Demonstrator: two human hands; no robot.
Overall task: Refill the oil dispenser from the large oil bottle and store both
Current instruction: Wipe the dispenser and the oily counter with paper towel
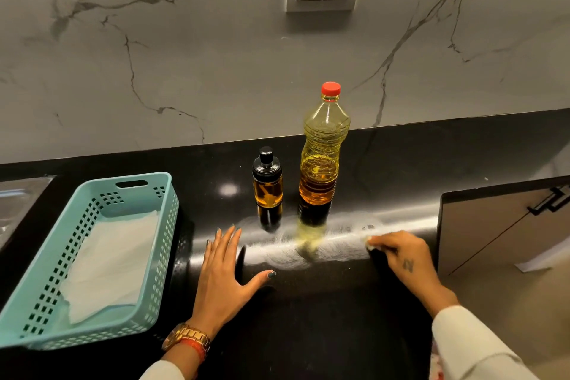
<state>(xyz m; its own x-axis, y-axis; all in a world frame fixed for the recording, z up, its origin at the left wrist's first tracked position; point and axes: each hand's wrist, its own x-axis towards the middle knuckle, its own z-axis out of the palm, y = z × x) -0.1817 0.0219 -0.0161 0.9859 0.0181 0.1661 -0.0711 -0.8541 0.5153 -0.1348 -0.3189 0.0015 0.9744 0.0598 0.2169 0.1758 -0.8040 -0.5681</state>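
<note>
Bottle point(320, 151) well inside counter point(401, 163) edge

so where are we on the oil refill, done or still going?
Refill looks done: the dispenser has its black top on and shows oil, and the large bottle is capped, both upright on the counter. In hand: the right hand pinches a small white wipe on the streaked counter; the left hand rests flat. Left: storing both; the blue basket holds only a white liner.

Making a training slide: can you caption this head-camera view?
Right hand wipes the black counter with a tissue before the capped oil bottle and dispenser; left hand rests flat.
</note>
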